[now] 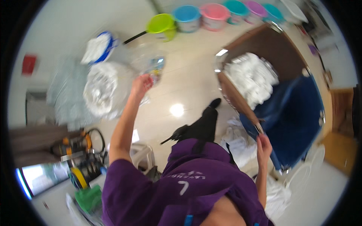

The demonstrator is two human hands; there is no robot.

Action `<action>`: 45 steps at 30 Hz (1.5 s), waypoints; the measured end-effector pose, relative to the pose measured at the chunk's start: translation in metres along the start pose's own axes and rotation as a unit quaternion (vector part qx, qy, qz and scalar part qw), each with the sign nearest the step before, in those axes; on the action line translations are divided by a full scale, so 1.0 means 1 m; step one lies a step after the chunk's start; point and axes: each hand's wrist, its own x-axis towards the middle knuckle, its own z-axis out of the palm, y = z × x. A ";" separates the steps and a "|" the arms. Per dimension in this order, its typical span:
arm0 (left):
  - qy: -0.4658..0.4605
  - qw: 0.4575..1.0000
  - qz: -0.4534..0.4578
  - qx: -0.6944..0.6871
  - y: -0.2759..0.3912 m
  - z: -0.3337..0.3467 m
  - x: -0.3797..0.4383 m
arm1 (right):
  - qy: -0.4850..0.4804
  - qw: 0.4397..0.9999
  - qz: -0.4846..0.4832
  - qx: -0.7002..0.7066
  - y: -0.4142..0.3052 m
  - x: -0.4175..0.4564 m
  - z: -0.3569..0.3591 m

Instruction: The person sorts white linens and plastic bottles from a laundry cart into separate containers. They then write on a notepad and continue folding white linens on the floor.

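My right hand (pixel 264 144) pinches the near rim of a large laundry cart, close to a metal fitting (pixel 258 128). This cart has a brown fabric section (pixel 271 42) and a deep blue fabric section (pixel 299 113). A pile of white cloth (pixel 251 79) lies inside, towards the brown end. My left hand (pixel 142 84) hangs in the air with curled fingers, over the floor on the left. Just beyond it sits a clear plastic bag with coloured items (pixel 155 67). Blur hides whether the left fingers hold anything.
Several coloured buckets, including a lime-green one (pixel 161 26), line the wall. Large plastic-wrapped bundles (pixel 101 87) stand left. White cloths (pixel 236 141) lie on the floor beside the cart. A white plastic stool (pixel 142 154) and a yellow-black machine (pixel 79 176) are at lower left.
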 end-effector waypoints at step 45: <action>-0.321 0.891 0.067 0.313 -0.075 0.458 0.059 | 0.044 0.979 0.116 0.161 -0.027 0.110 0.021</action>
